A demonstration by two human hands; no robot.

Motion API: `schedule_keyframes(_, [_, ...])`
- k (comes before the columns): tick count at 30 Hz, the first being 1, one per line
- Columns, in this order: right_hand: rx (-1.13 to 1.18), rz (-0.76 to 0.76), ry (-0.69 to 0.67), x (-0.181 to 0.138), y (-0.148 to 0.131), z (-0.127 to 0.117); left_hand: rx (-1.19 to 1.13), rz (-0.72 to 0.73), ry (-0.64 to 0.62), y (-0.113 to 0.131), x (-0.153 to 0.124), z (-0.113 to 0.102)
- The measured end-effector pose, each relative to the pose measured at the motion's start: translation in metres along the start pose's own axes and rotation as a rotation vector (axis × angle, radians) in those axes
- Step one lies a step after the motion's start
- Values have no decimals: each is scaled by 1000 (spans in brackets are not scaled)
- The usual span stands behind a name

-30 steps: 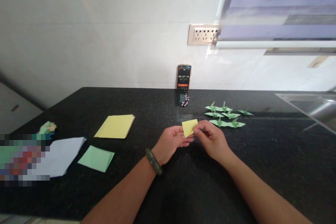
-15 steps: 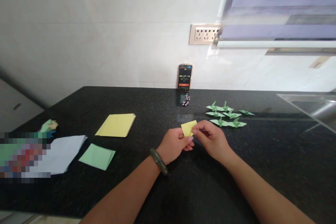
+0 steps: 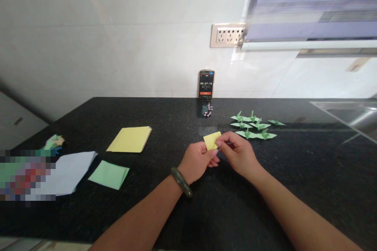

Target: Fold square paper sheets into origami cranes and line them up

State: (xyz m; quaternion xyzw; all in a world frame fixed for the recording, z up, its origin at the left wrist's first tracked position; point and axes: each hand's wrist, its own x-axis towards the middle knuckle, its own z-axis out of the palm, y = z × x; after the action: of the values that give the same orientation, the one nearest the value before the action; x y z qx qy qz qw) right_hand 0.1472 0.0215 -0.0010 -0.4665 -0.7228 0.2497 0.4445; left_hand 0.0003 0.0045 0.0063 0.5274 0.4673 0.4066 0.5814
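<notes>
A small folded yellow paper [image 3: 212, 139] is held above the black countertop [image 3: 176, 117] between both hands. My left hand [image 3: 198, 161], with a dark bangle on its wrist, pinches the paper's lower left edge. My right hand [image 3: 239, 153] pinches its right side with thumb and forefinger. Both hands are closed on the paper. Several green paper cranes [image 3: 253, 125] lie on the counter just beyond my right hand.
A phone [image 3: 206, 85] showing a timer leans on the wall, a bead string [image 3: 208, 110] before it. Left lie a yellow paper stack [image 3: 129, 139], a green sheet [image 3: 108, 174] and a pale blue sheet [image 3: 72, 171]. A sink [image 3: 350, 115] sits at far right.
My hands have drawn slightly closer together on the yellow paper, which shows a little less. The view has shifted a little.
</notes>
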Motion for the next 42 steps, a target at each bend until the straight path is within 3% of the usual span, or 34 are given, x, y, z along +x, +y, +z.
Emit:
schedule_keyframes(8, [76,59,18,0,-1,0,-15,-7,-13,3,-1,1])
schedule_keyframes(23, [592,195,3,4,-3,4,-156,-89,-54,8,-3,-1])
schedule_keyframes(31, [524,320,-183,5,-10,-4,-82,-25,-84,4,-2,-3])
schedule_keyframes(34, [506,344,-196,5,-9,-3,-20,4,-108,1,0,-4])
schedule_keyframes(42, [574,458,-72,5,-8,-4,91,83,63,3,2,-9])
